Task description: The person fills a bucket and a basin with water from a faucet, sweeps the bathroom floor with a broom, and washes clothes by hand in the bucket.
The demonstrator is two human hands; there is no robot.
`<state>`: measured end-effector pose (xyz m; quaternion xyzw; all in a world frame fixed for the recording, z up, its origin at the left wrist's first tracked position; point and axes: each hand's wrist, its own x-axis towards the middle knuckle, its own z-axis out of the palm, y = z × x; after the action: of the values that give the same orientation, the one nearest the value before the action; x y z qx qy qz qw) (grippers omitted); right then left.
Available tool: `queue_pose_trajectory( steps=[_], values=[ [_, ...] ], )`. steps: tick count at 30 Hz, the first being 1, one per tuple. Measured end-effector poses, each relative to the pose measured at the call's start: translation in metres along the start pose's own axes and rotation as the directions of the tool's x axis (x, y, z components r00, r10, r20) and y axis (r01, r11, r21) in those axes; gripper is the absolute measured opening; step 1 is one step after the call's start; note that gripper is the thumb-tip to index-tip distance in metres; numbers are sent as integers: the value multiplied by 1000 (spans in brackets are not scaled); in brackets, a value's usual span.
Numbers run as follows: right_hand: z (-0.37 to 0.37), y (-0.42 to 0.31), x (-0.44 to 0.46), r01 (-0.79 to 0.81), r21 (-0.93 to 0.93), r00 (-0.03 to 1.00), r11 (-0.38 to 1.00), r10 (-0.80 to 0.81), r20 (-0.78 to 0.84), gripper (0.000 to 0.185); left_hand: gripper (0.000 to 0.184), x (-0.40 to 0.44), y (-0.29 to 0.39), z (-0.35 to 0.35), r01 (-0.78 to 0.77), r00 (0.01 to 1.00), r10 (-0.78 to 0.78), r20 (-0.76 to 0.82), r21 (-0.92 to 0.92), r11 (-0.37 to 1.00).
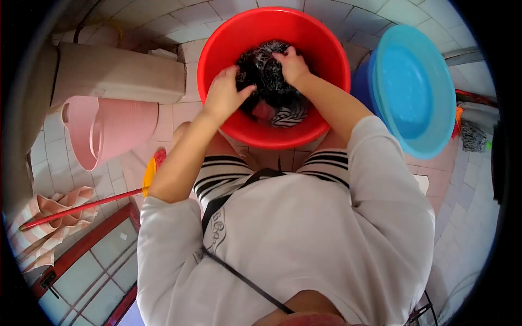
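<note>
A wet, dark garment (266, 62) with whitish suds or patterning lies bunched in a large red basin (217, 49). My left hand (225, 93) is at its left side, thumb spread away from the fingers, touching the cloth. On the upper right of the garment, my right hand (293, 66) has thumb and fingers bent around a fold; some fingers are hidden. Below the dark cloth are a black-and-white striped cloth (289, 115) and a reddish piece of cloth (263, 110).
Light-blue basin (405, 81) stands at the right, over a darker blue one (365, 87). A pink basket (122, 127) is at the left, beside a beige box-like fixture (119, 70). A red pole (87, 207) crosses a striped cloth (51, 220) near a red-framed door (89, 271).
</note>
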<state>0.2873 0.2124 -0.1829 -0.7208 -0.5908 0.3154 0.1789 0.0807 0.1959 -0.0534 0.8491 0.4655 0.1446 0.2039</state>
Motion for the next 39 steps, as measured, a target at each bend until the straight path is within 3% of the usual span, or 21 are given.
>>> queue_pose_trajectory(
  steps=[1,3,4,5,6,7,10,13,18,21,22,23,24,25,27,28,30,31,33,36,39],
  values=[
    [7,-5,-3,-84,30,993,996,81,88,36,38,-9,-5,6,-29,998,34,-52,105,994],
    [22,-16,-9,-259,43,935,965,239,261,46,21,-21,-9,13,-27,998,12,61,256,966],
    [37,-14,-9,-185,-169,932,968,228,281,45,21,-21,-3,13,-25,998,10,62,259,966],
    [53,-11,-9,24,-475,945,880,135,297,45,18,-18,3,14,27,997,-20,-69,102,994],
    [71,-3,-6,161,-653,943,740,80,323,44,17,-17,7,15,59,978,-71,-195,-64,996],
    [83,7,-4,236,-725,927,647,75,369,44,17,-18,6,15,62,978,-73,-193,-63,996],
    [107,34,17,257,-544,793,799,147,592,41,14,-22,0,14,57,967,-69,-245,-55,997],
    [158,62,32,192,-531,859,826,120,497,38,12,-20,2,15,130,946,-149,-289,-85,988],
    [176,88,43,117,-478,893,870,118,434,34,9,-20,-2,16,74,943,-89,-322,-57,996],
    [124,53,40,41,-390,832,920,185,523,32,17,-7,-3,20,84,962,-74,-264,29,996],
    [99,32,37,71,-389,792,918,185,582,31,27,-2,-8,28,233,967,-243,-76,-123,965],
    [76,10,32,132,-384,746,914,163,646,30,38,-3,-14,36,403,914,-376,152,-232,885],
    [73,1,37,500,-483,683,718,15,730,31,46,2,-17,45,723,679,-610,409,-517,458],
    [43,-19,28,359,-436,764,825,8,645,31,56,12,-16,58,816,389,-595,703,-562,-132],
    [-10,-50,8,214,-126,901,969,-146,409,38,65,27,-12,77,677,174,-383,907,-392,-623],
    [-30,-65,-3,274,-38,931,961,-256,261,41,65,32,1,75,672,216,-294,931,-360,-647],
    [-76,-102,-32,277,348,910,896,-361,204,42,65,32,7,81,613,290,-165,943,-315,-725],
    [-85,-114,-46,219,564,898,796,-390,202,43,58,27,-1,89,625,585,23,810,-433,-650],
    [-93,-136,-71,4,732,907,682,-311,284,46,54,29,-13,88,539,758,129,639,-503,-676],
    [-51,-144,-87,53,585,991,809,-115,69,45,49,19,-16,65,464,804,124,582,-482,-743],
    [-20,-116,-72,400,253,916,881,-379,-130,40,43,23,-15,74,399,832,75,550,-500,-769]
  ],
)
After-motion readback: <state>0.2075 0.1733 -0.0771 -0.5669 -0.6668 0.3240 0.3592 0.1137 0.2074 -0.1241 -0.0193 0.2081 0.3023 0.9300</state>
